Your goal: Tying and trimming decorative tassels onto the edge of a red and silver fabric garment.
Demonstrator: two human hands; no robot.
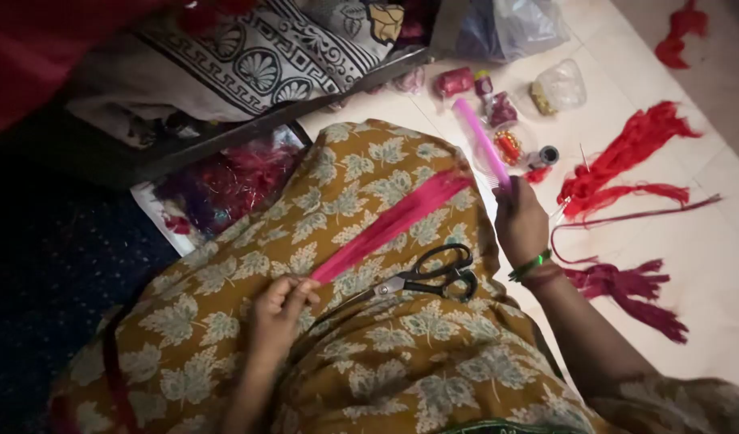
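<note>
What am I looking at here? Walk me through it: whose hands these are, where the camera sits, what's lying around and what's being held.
There is no machine: a person works with two bare hands, and the one picture comes from a camera worn on their head, looking down at their lap.

The lap is covered by mustard cloth with a pale leaf print. Across it lies a bundle of pink threads. The left hand pinches the near end of that bundle. The right hand holds a pink comb at the bundle's far end. Black-handled scissors rest on the lap, held by no one.

On the pale tiled floor to the right lie red thread bundles, small bags of beads and a little spool.
</note>
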